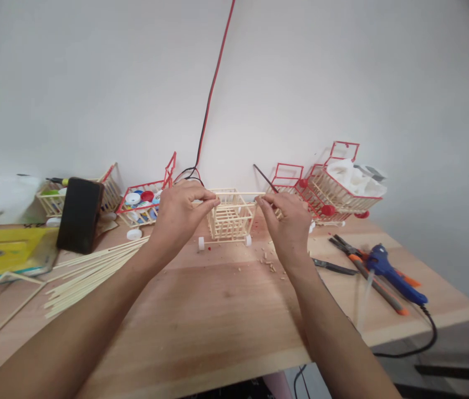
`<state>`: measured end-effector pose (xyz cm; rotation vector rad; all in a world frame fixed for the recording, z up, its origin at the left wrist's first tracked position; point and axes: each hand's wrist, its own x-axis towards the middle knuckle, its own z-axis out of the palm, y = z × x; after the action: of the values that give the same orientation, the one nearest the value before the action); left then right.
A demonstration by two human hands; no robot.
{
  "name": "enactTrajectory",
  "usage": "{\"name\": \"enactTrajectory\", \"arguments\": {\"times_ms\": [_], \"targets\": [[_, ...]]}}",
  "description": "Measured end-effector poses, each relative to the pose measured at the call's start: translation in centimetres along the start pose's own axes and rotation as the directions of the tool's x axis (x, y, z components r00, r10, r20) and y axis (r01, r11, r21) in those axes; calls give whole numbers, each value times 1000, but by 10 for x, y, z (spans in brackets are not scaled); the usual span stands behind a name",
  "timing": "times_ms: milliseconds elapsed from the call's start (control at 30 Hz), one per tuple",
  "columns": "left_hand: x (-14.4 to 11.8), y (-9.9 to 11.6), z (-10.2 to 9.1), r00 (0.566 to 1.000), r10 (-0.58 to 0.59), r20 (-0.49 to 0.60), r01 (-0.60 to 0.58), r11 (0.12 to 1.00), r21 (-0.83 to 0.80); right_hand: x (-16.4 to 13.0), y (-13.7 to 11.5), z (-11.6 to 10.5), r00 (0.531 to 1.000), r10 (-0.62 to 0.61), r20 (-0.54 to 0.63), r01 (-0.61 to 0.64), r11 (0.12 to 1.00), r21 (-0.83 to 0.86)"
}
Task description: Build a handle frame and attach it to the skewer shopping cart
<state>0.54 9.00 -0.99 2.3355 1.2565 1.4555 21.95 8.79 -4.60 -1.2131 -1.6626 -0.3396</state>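
A small cart [231, 217] built of pale wooden sticks, with white wheels, stands on the wooden table [226, 310] near the wall. My left hand [180, 213] pinches the left end of a thin stick [238, 193] laid across the cart's top rim. My right hand [286, 221] pinches that stick's right end and also holds a dark thin tool [264, 177] that points up and to the left.
A bundle of loose sticks [93, 269] lies at the left. Red-framed stick carts [334, 185] stand at the right, another [145, 202] holds bottle caps. Pliers [348, 249], a blue glue gun [392, 274], a black block [80, 215] and a yellow box [1, 255] lie around.
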Motion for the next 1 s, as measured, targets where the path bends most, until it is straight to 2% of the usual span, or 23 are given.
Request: {"name": "enactTrajectory", "arguments": {"times_ms": [733,1000], "targets": [[0,0,0,999,-47,3,47,998,29,0,-3,-1,1000,12,8,-12,1000,-3],[1,1,-4,997,-73,27,74,997,-18,0,-2,-2,1000,10,-1,-10,1000,6]]}}
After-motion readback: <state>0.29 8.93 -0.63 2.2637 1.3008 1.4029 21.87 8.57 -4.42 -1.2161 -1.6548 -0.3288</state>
